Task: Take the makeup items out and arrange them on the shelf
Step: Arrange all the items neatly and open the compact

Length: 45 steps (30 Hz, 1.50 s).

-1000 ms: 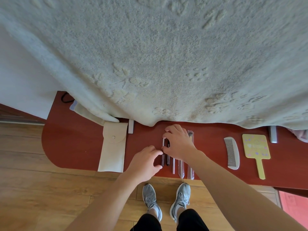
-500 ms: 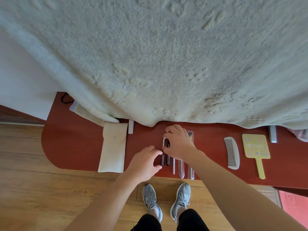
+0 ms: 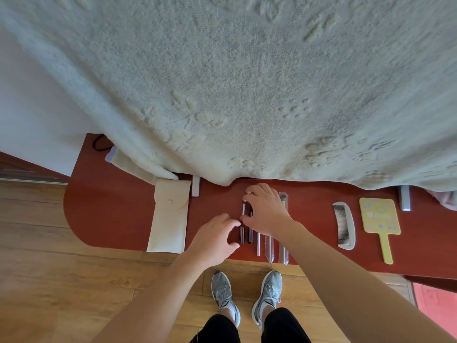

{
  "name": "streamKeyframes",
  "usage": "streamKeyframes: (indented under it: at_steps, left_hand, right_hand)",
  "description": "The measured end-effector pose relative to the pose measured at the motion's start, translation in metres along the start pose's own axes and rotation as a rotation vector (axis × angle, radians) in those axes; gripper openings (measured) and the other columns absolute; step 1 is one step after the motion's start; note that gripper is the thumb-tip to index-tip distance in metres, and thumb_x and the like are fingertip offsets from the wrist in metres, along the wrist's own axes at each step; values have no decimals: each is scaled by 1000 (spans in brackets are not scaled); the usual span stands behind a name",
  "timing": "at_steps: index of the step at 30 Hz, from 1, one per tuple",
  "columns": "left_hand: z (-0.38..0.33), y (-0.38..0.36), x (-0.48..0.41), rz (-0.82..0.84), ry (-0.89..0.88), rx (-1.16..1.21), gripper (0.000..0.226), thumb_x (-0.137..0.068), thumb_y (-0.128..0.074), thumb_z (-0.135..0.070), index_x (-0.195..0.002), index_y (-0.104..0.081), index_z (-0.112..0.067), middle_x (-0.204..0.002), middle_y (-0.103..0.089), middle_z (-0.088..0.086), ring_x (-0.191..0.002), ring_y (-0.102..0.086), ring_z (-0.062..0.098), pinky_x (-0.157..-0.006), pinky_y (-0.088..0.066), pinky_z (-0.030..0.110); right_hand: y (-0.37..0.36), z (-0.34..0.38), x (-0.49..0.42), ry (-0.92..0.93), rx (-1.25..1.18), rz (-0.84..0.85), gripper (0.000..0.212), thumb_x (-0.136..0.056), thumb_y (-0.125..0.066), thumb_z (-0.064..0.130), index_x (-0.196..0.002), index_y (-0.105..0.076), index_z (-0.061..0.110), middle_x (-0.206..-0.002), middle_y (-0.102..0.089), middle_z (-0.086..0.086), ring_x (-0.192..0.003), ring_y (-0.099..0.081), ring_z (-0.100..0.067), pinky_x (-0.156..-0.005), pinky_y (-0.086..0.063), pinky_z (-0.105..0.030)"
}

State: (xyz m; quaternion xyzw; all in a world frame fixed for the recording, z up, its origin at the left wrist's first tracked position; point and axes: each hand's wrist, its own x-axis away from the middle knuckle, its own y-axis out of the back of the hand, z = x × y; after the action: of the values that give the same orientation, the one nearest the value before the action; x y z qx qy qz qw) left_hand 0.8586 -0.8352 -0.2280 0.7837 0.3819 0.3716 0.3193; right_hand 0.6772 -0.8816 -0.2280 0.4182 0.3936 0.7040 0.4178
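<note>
my right hand (image 3: 265,211) lies over a row of slim makeup sticks on the dark red wooden shelf (image 3: 111,214), forefinger and thumb set at either end of the upper part of a thin dark-and-silver makeup pencil (image 3: 242,224); whether the fingers actually pinch it or only rest on it, i cannot tell. my left hand (image 3: 214,237) sits just beside it, fingers curled, fingertips meeting the same pencil near its middle, and again i cannot tell if it grips. a second dark pencil (image 3: 250,229) lies right alongside, then a pale thin stick (image 3: 258,245) and two clear-sleeved brushes (image 3: 270,248), all parallel, their lower ends near the shelf's front edge. to the left, a cream fabric pouch with a snap flap (image 3: 170,216) lies flat, its bottom edge just over the shelf's lip. well to the right sit a grey plastic comb (image 3: 344,225) and a yellow hand mirror with a long handle (image 3: 379,219), side by side. a thick cream textured blanket (image 3: 247,82) hangs over the back of the shelf. below, grey sneakers (image 3: 247,295) stand on a wooden plank floor (image 3: 49,280).
</note>
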Motion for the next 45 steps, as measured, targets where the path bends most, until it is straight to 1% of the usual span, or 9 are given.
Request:
streamKeyframes:
  at_steps: [6, 10, 14, 19, 25, 30, 35, 41, 45]
  left_hand:
    - [1, 2, 2, 11, 45, 33, 56, -90, -69, -33, -142, -48, -26, -131, -52, -10, -118, -55, 7, -97, -48, 21]
    - [3, 8, 5, -21, 104, 44, 56, -91, -69, -32, -142, -48, -26, -134, -53, -6, -117, -57, 9, -97, -50, 24]
    - [4, 18, 10, -97, 156, 3, 53, -93, -65, -39, -141, -49, -25, -131, -54, -7, -114, -58, 9, -94, -51, 23]
    - [6, 31, 17, -208, 264, -35, 53, -92, -62, -45, -140, -50, -25, -134, -53, -7, -120, -56, 13, -96, -51, 30]
    - [15, 41, 27, -311, 406, -77, 55, -90, -64, -45, -138, -52, -20, -135, -54, 0, -123, -51, 20, -99, -49, 34]
    - [27, 46, 38, -321, 564, -217, 60, -87, -65, -51, -132, -53, -14, -132, -53, 8, -123, -50, 27, -96, -48, 38]
    - [37, 44, 42, -337, 677, -149, 59, -83, -71, -49, -123, -54, -10, -127, -52, 10, -118, -51, 30, -91, -51, 41]
    - [41, 39, 42, -305, 685, -95, 70, -85, -71, -47, -138, -43, -11, -136, -46, 9, -124, -47, 32, -91, -52, 42]
    - [43, 37, 41, -312, 687, -98, 72, -83, -75, -43, -138, -43, -10, -137, -47, 10, -123, -49, 33, -91, -52, 43]
  right_hand:
    - [6, 2, 5, -6, -9, -11, 54, -80, -64, 46, -128, -59, 22, -136, -48, 4, -131, -34, -19, -111, -24, -36]
    - [13, 4, 11, -7, -21, -19, 54, -81, -64, 43, -131, -56, 22, -136, -48, 4, -131, -35, -18, -111, -26, -36]
    - [24, 10, 18, -28, -38, 0, 59, -84, -63, 42, -137, -49, 21, -142, -45, 4, -135, -33, -17, -113, -26, -36]
    - [39, 13, 32, -93, -37, 63, 67, -89, -61, 41, -147, -36, 19, -151, -35, 3, -142, -24, -17, -114, -23, -36]
    - [42, 8, 52, -141, -21, 76, 66, -90, -59, 43, -147, -35, 19, -152, -34, 2, -142, -25, -20, -115, -26, -37]
    - [42, -3, 70, -213, -14, 86, 66, -91, -57, 43, -149, -34, 19, -156, -30, 0, -145, -20, -21, -116, -24, -39]
    - [43, -19, 87, -299, 7, 108, 67, -92, -58, 42, -149, -32, 18, -155, -32, -2, -143, -25, -24, -116, -28, -41]
    - [36, -35, 101, -380, -18, 140, 72, -93, -58, 42, -152, -25, 17, -158, -26, -3, -145, -23, -25, -116, -29, -42]
    - [30, -41, 106, -386, -36, 155, 76, -92, -62, 41, -153, -24, 18, -159, -25, -1, -145, -25, -24, -115, -31, -42]
